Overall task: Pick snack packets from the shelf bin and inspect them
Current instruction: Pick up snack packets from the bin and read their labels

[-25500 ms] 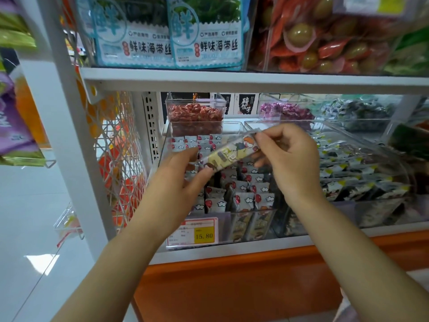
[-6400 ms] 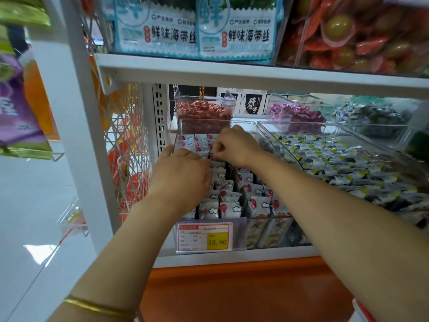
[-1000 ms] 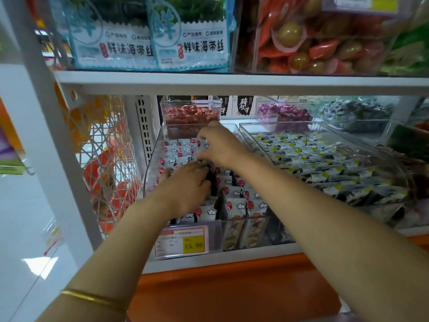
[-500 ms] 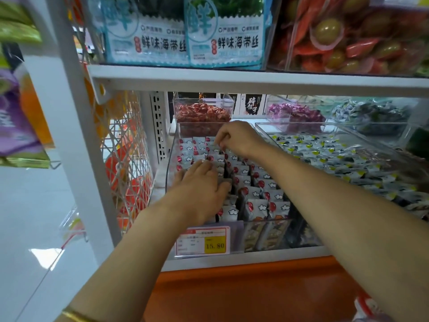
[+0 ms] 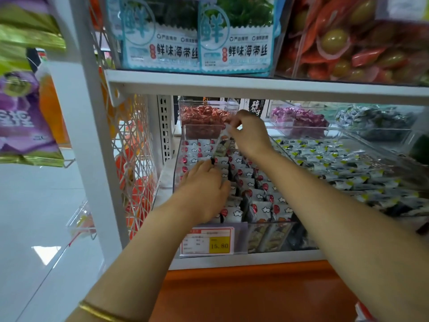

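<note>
Fingertips (image 5: 232, 123) of the right hand (image 5: 249, 135) pinch the top seal of a long snack packet (image 5: 221, 146), which hangs just above the rows of packets (image 5: 253, 194) in the clear shelf bin (image 5: 177, 168); the left hand (image 5: 204, 189) rests flat on those rows, fingers relaxed. Light, crinkly film (probably slippery): grip the sealed ends. Upper shelf (image 5: 255, 86) and red-sweet tub (image 5: 204, 117) crowd the lift.

Slim snack packet (image 5: 221, 146) tilted above packed rows in clear shelf bin (image 5: 178, 156).
</note>
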